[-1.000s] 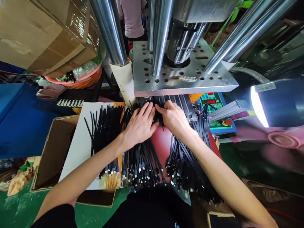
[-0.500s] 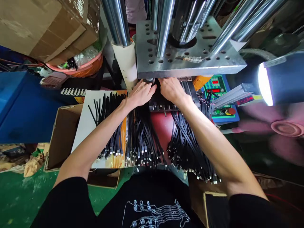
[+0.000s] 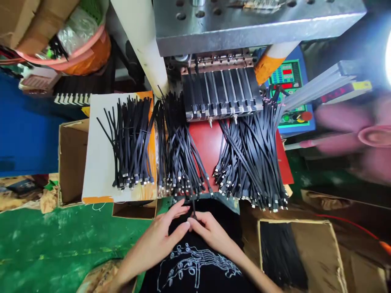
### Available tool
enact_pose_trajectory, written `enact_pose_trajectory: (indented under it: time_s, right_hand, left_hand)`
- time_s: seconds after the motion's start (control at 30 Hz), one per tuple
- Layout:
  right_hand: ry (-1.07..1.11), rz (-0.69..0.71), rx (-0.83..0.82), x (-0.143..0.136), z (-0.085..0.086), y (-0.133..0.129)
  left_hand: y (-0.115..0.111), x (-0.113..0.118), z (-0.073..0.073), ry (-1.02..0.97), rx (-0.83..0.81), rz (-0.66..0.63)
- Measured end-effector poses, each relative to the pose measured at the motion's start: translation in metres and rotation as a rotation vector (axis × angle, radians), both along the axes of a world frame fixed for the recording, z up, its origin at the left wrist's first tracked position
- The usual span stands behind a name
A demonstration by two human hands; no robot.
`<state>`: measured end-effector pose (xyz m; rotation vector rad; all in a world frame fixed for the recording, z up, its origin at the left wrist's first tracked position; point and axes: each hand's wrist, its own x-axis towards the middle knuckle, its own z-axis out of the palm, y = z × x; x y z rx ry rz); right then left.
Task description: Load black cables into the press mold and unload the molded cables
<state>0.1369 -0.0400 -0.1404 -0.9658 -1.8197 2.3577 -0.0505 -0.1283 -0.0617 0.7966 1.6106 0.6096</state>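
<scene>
Close to my body, below the red bench top's front edge, my right hand (image 3: 210, 230) pinches a short dark length of black cable (image 3: 194, 208). My left hand (image 3: 166, 230) is beside it, thumb and fingers spread, its thumb tip close to the right fingertips. Whether the left hand touches the cable I cannot tell. Ahead, a fixture block (image 3: 222, 93) with several parallel slots sits under the press's steel plate (image 3: 259, 30). Several cables lie in its left slots, metal plugs toward me. Loose black cables with metal plugs are heaped left (image 3: 181, 162) and right (image 3: 253, 158) of the bare red surface (image 3: 206, 142).
Another cable bunch (image 3: 131, 142) lies on a white board (image 3: 99, 162) at left. A control panel (image 3: 287, 81) with red displays and a spinning pink fan (image 3: 366, 134) are on the right. An open carton (image 3: 320, 248) containing black strips stands low right. A pink basin (image 3: 76, 61) is upper left.
Both hands have come back from beneath the press plate to just in front of my body. The view has tilted down, and the slotted fixture is now uncovered.
</scene>
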Motion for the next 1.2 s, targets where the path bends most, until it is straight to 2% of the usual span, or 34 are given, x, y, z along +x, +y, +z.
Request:
enact_pose_trajectory:
  time_s: [0.1, 0.13, 0.17, 0.2, 0.3, 0.37, 0.43, 0.5, 0.6, 0.67, 0.7, 0.77, 0.83, 0.9, 0.93, 1.0, 1.03, 1.07, 1.1, 1.2]
  right_hand:
    - [-0.008, 0.248, 0.060, 0.031, 0.009, 0.019]
    - [-0.036, 0.278, 0.056, 0.042, 0.012, 0.026]
    - [-0.075, 0.243, 0.028, 0.051, 0.014, 0.033]
    - [-0.122, 0.128, -0.017, 0.056, 0.014, 0.038]
    - [-0.201, -0.439, -0.188, 0.053, 0.010, 0.040]
    - [-0.153, -0.692, -0.301, 0.042, 0.008, 0.032]
    - [-0.082, -0.789, -0.390, 0.031, 0.008, 0.024]
    - [-0.043, -0.827, -0.439, 0.024, 0.010, 0.020]
    - [0.004, -0.875, -0.438, 0.020, 0.012, 0.019]
    - [0.057, -0.859, -0.381, 0.022, 0.013, 0.015]
    - [0.081, -0.800, -0.325, 0.025, 0.013, 0.011]
    - [0.093, -0.581, -0.152, 0.034, 0.014, 0.003]
    - [0.076, -0.322, 0.018, 0.049, 0.016, 0.000]
    - [0.059, -0.097, 0.088, 0.065, 0.023, 0.008]
    - [0.053, 0.003, 0.087, 0.072, 0.029, 0.018]
    - [0.035, 0.168, 0.040, 0.079, 0.045, 0.043]
    - [0.037, 0.188, 0.022, 0.078, 0.054, 0.057]
    - [0.050, 0.143, 0.023, 0.072, 0.063, 0.069]
    - [0.070, 0.037, 0.042, 0.064, 0.071, 0.079]
    - [0.125, -0.410, 0.196, 0.028, 0.087, 0.095]
  left_hand:
    - [0.010, 0.026, -0.008, -0.283, 0.048, 0.216]
    - [0.014, 0.032, -0.007, -0.339, 0.076, 0.263]
    - [0.018, 0.037, -0.006, -0.361, 0.106, 0.281]
    - [0.023, 0.040, -0.005, -0.351, 0.137, 0.269]
    - [0.036, 0.043, 0.000, -0.232, 0.188, 0.143]
    - [0.045, 0.043, 0.000, -0.141, 0.186, 0.063]
    - [0.053, 0.042, -0.003, -0.074, 0.175, -0.007]
    - [0.060, 0.042, -0.006, -0.033, 0.168, -0.061]
    - [0.067, 0.043, -0.011, -0.012, 0.178, -0.081]
    - [0.071, 0.043, -0.013, -0.026, 0.193, -0.065]
    - [0.073, 0.044, -0.014, -0.062, 0.193, -0.046]
    - [0.078, 0.045, -0.014, -0.239, 0.170, 0.046]
    - [0.083, 0.047, -0.013, -0.523, 0.137, 0.199]
    - [0.087, 0.048, -0.009, -0.768, 0.137, 0.322]
    - [0.088, 0.048, -0.007, -0.837, 0.151, 0.339]
    - [0.088, 0.048, -0.001, -0.874, 0.193, 0.265]
    - [0.087, 0.048, 0.002, -0.855, 0.210, 0.198]
    - [0.085, 0.049, 0.004, -0.820, 0.217, 0.125]
    - [0.083, 0.050, 0.006, -0.772, 0.215, 0.061]
    - [0.080, 0.050, 0.011, -0.576, 0.191, -0.056]
